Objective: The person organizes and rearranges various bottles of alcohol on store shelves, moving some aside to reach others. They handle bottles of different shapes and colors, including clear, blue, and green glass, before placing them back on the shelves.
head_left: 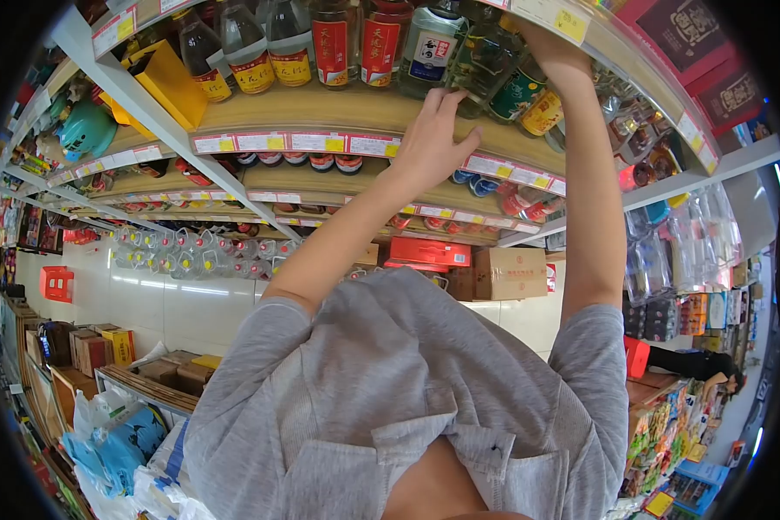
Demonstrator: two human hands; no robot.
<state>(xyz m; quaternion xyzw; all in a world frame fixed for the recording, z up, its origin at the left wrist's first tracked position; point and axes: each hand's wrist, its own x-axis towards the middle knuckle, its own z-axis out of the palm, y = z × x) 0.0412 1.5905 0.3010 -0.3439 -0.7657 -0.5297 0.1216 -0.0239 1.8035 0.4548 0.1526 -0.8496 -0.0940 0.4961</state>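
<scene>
My left hand (435, 139) reaches to the front edge of the shelf, its thumb spread away to the right and its fingers extended upward. The fingertips are right at the base of a clear greenish glass bottle (484, 65), which leans at a slant. Beside it on the left stands a bottle with a white and blue label (432, 54). My right hand (553, 50) is raised near the tops of the bottles, its fingers hidden behind the upper shelf's edge. Just below it are a green-labelled bottle (518, 94) and a yellow-labelled bottle (543, 113).
Red-labelled bottles (381, 43) and several yellow-labelled ones line the wooden shelf (260, 111) on the left. Price tags (321, 143) run along its edge. Lower down are large plastic jugs (199, 253) and a cardboard box (511, 273). Another person (698, 364) is at the far right.
</scene>
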